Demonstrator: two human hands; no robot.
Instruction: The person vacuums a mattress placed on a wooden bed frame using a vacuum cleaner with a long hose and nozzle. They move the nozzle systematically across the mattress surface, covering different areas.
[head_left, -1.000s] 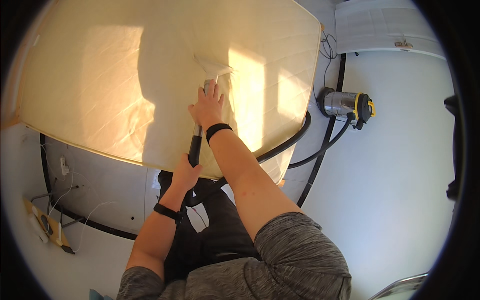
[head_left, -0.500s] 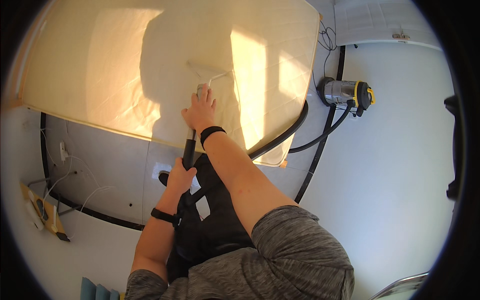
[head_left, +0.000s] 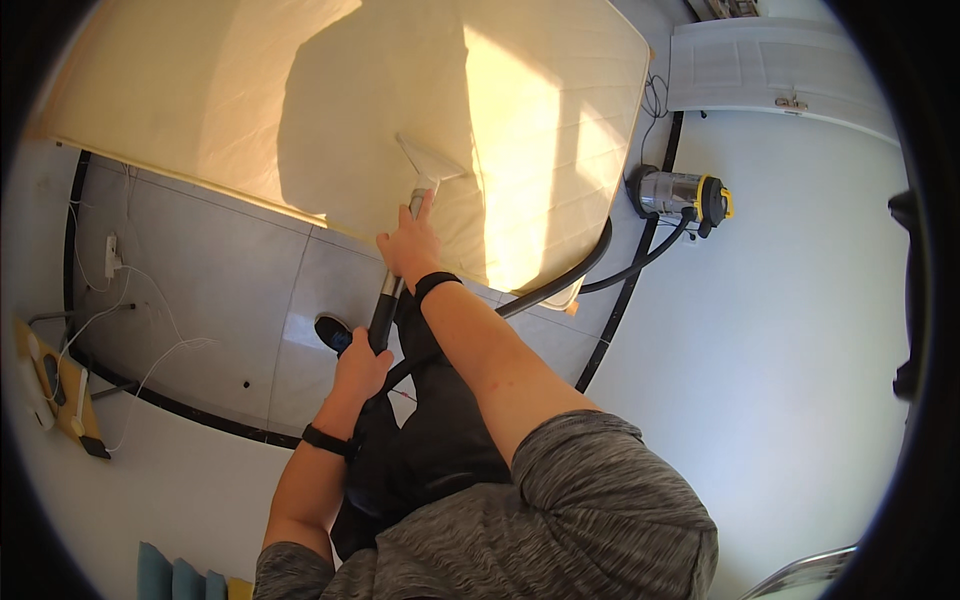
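Grip: left hand (head_left: 362, 365) wrapped the wand (head_left: 382, 322) at its black handle; right hand (head_left: 410, 245) held it farther forward.
Nozzle (head_left: 428, 160): clear and flared, against the cream mattress (head_left: 370, 90), just beside a sunlit patch (head_left: 515, 165).
Hose (head_left: 562, 284): led right, toward a steel vacuum (head_left: 678, 194).
Progress: apparently mid-pass; no mark separated covered fabric from what was left.

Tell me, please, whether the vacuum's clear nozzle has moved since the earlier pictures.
Yes: judged against the mattress, the clear nozzle has come toward the mattress's near edge and now lies closer to it than before.
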